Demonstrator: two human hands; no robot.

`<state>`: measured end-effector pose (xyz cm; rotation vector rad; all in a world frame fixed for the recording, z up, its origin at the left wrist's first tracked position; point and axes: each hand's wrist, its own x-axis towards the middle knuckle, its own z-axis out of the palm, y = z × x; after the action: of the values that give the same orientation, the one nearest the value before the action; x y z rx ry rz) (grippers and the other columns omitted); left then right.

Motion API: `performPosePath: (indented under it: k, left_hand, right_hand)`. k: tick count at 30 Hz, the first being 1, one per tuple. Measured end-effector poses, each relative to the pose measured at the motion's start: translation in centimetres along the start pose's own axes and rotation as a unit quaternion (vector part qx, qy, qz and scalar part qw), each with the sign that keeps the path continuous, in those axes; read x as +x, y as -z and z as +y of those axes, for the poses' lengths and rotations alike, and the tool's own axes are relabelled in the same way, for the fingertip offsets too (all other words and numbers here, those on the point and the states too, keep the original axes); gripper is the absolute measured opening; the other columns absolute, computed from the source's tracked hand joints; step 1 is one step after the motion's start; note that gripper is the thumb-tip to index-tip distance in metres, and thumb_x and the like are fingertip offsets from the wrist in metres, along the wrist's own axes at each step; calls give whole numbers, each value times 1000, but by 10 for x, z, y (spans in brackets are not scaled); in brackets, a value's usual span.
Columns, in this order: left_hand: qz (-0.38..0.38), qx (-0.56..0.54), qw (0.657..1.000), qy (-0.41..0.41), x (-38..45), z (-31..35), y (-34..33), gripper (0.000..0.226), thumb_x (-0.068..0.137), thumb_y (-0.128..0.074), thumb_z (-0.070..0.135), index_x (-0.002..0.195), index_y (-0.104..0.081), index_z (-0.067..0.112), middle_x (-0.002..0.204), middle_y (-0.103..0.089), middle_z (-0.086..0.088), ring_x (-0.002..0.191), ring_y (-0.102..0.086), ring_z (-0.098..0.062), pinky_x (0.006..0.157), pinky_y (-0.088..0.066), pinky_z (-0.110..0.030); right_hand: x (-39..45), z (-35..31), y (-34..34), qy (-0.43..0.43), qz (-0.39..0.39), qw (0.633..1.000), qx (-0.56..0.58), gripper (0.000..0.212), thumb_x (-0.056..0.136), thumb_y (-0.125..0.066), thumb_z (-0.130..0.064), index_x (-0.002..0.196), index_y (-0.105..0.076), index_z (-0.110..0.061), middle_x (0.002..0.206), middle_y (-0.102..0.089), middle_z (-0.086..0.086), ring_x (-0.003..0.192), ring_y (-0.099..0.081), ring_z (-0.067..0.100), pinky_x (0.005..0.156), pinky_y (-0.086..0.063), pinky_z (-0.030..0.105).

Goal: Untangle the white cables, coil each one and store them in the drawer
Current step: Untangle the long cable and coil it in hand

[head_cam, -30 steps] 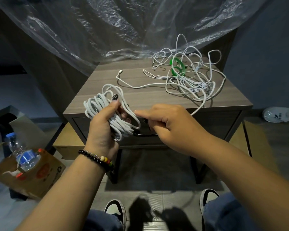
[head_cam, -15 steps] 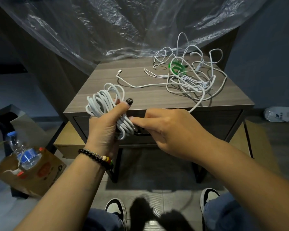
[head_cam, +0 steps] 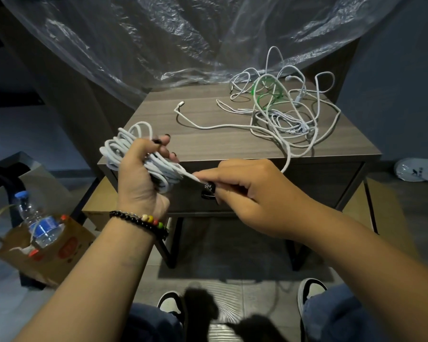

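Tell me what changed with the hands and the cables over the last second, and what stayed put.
The right hand, which pointed a straight finger at the coiled cable, now pinches a strand of it and draws it out to the right, before the drawer. The left hand has turned a little but still grips the coil. The tangled cables on the table lie as before; the drawer stays closed.

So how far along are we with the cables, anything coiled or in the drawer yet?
One cable is mostly coiled: the left hand grips the coiled bundle while the right hand pinches a strand leading out of it. The tangled pile of white cables on the side table is not yet sorted. The drawer looks closed, so nothing appears stored.
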<state>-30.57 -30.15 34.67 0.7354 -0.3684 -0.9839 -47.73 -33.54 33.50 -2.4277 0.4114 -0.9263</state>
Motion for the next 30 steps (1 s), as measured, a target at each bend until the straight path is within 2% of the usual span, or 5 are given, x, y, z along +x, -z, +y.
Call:
performPosePath:
  k: [5, 9, 13, 25, 30]
  left_hand:
    - [-19, -107, 994, 3, 2, 18, 6, 45, 89, -39, 11, 53, -65, 11, 60, -55, 7, 48, -52, -1, 54, -47, -17]
    - [-37, -146, 989, 3, -1, 23, 10, 7, 70, -52, 11, 72, -58, 13, 67, -61, 5, 54, -54, -2, 55, -47, -18]
    - [-78, -170, 982, 8, -4, 30, 14, 10, 68, -53, 14, 77, -57, 11, 70, -60, 4, 56, -54, -3, 54, -47, -18]
    - [-126, 59, 980, 139, -13, 14, 12, 12, 72, -49, 8, 80, -58, 9, 71, -63, -2, 59, -57, -7, 63, -56, -24]
    - [-150, 114, 968, 166, -15, 10, 12, 22, 67, -49, 11, 87, -58, 11, 110, -70, -9, 105, -63, -20, 96, -49, -44]
  right_hand:
    - [-1, -1, 1, -76, -59, 990, 106, 36, 89, -54, -5, 119, -68, -18, 77, -60, -12, 75, -60, 9, 71, -47, 19]
    - [-1, 1, 2, -151, -112, 974, 127, 27, 94, -55, -10, 107, -73, -25, 70, -65, -5, 65, -59, 20, 63, -49, 31]
    - [-1, 3, 6, -195, -162, 959, 129, 22, 98, -52, -17, 93, -73, -13, 59, -59, -3, 47, -44, 4, 50, -37, 18]
    - [-1, 13, 6, -244, -112, 959, -86, 12, 86, -67, -36, 85, -77, -29, 55, -60, -17, 59, -58, 2, 63, -51, 27]
    - [0, 12, 6, -226, -38, 969, -92, 12, 80, -73, -38, 78, -77, -27, 64, -69, -10, 65, -62, 8, 66, -53, 32]
